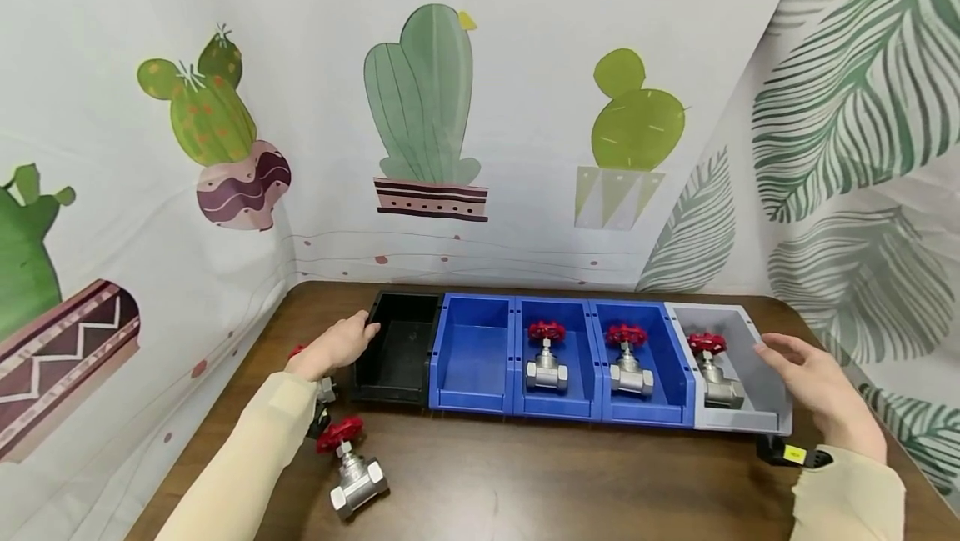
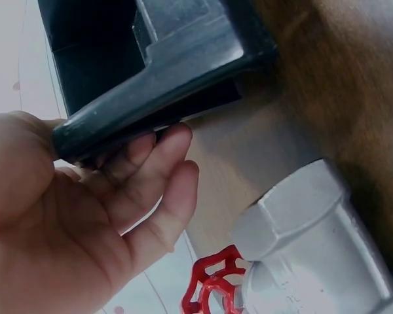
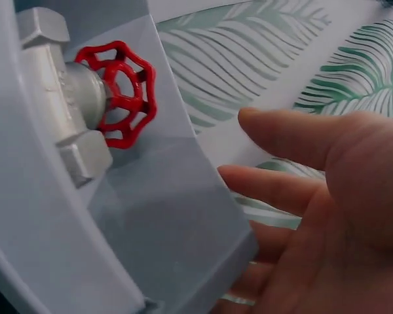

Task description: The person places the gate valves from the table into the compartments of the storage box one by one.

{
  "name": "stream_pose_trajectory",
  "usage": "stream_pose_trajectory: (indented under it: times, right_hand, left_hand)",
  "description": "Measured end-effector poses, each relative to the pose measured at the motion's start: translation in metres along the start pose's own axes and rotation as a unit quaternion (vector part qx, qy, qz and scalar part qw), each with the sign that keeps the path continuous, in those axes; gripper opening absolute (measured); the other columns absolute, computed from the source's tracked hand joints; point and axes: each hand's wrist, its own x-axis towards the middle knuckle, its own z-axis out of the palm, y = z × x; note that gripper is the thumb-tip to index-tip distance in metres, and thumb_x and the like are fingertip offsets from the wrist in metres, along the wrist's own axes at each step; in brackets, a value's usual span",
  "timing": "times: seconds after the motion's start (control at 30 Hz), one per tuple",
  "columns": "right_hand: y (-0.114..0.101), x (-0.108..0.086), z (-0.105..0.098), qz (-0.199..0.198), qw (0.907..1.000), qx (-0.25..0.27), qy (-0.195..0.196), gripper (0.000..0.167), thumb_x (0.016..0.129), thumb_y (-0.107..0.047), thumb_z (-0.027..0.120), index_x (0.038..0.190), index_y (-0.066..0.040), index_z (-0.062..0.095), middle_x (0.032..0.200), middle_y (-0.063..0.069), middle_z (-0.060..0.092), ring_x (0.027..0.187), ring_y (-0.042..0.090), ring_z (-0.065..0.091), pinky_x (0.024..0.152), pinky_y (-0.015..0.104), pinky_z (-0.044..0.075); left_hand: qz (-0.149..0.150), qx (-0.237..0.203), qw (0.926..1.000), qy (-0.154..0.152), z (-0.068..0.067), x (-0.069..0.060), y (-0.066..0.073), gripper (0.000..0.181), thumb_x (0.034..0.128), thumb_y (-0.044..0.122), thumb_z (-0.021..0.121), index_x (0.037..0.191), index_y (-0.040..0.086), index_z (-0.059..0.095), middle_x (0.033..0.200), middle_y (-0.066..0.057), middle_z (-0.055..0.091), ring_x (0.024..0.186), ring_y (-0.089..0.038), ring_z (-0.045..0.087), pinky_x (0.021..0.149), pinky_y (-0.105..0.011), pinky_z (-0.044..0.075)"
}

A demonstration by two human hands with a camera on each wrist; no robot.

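At the left end of a row of bins, my left hand [image 1: 339,346] grips the side wall of the black bin [image 1: 397,395]; in the left wrist view the fingers [image 2: 173,147] curl under its rim [image 2: 150,88]. My right hand [image 1: 825,387] is beside the grey bin [image 1: 780,416] at the right end, thumb and fingers spread, fingertips at its outer wall [image 3: 203,216]. That bin holds a steel valve [image 1: 720,387] with a red handwheel [image 3: 128,95]. Two of the blue bins hold valves [image 1: 547,370] [image 1: 631,374]; the leftmost blue bin [image 1: 474,358] holds none.
On the brown table [image 1: 465,474], a valve [image 1: 358,478] lies in front of the black bin. Another valve [image 1: 327,391] is partly hidden behind my left forearm. A cloth [image 1: 525,107] printed with cacti and leaves hangs behind the table.
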Motion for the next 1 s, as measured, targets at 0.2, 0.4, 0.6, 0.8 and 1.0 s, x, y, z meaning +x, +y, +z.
stream_pose_trajectory:
  times: [0.2, 0.4, 0.6, 0.8, 1.0]
  right_hand:
    - [0.004, 0.002, 0.005, 0.004, 0.9999, -0.003, 0.011, 0.068, 0.103, -0.042, 0.043, 0.141, 0.014, 0.034, 0.125, 0.038, 0.044, 0.098, 0.037, 0.051, 0.066, 0.033, 0.044]
    - [0.0, 0.006, 0.008, 0.013, 0.9999, 0.009, -0.003, 0.071, 0.104, -0.042, 0.037, 0.142, 0.017, 0.028, 0.138, 0.043, 0.033, 0.116, 0.052, 0.042, 0.082, 0.053, 0.043]
    - [-0.001, 0.005, 0.008, 0.022, 0.9994, 0.023, -0.012, 0.072, 0.104, -0.042, 0.035, 0.14, 0.02, 0.028, 0.14, 0.045, 0.028, 0.123, 0.055, 0.033, 0.089, 0.06, 0.037]
    - [0.0, 0.007, 0.01, 0.005, 0.9998, -0.009, 0.018, 0.065, 0.105, -0.038, 0.039, 0.136, 0.019, 0.036, 0.133, 0.043, 0.039, 0.112, 0.047, 0.045, 0.076, 0.04, 0.044]
    - [0.0, 0.009, 0.012, 0.019, 0.9991, -0.02, 0.032, 0.062, 0.105, -0.036, 0.039, 0.136, 0.018, 0.038, 0.132, 0.041, 0.041, 0.109, 0.046, 0.048, 0.075, 0.041, 0.044]
  left_hand:
    - [0.003, -0.002, 1.0, -0.004, -0.003, 0.001, 0.003, 0.053, 0.1075, 0.024, 0.038, 0.141, -0.016, 0.031, 0.136, -0.036, 0.045, 0.125, -0.046, 0.046, 0.099, -0.056, 0.038]
    - [0.002, -0.008, 0.9999, -0.011, -0.007, -0.004, 0.003, 0.057, 0.1079, 0.026, 0.036, 0.142, -0.019, 0.027, 0.142, -0.038, 0.037, 0.129, -0.05, 0.04, 0.102, -0.058, 0.035]
    - [-0.003, -0.005, 0.9999, -0.013, -0.005, -0.004, 0.006, 0.059, 0.1083, 0.027, 0.035, 0.144, -0.019, 0.026, 0.145, -0.038, 0.033, 0.132, -0.05, 0.036, 0.104, -0.058, 0.032]
    - [-0.005, -0.005, 0.9999, -0.014, -0.007, -0.004, 0.006, 0.06, 0.1081, 0.028, 0.036, 0.144, -0.019, 0.026, 0.146, -0.037, 0.031, 0.133, -0.05, 0.034, 0.105, -0.059, 0.03]
    - [-0.001, -0.018, 0.9995, -0.026, -0.009, -0.008, 0.004, 0.064, 0.1078, 0.033, 0.036, 0.144, -0.019, 0.025, 0.146, -0.038, 0.03, 0.133, -0.05, 0.033, 0.105, -0.06, 0.03]
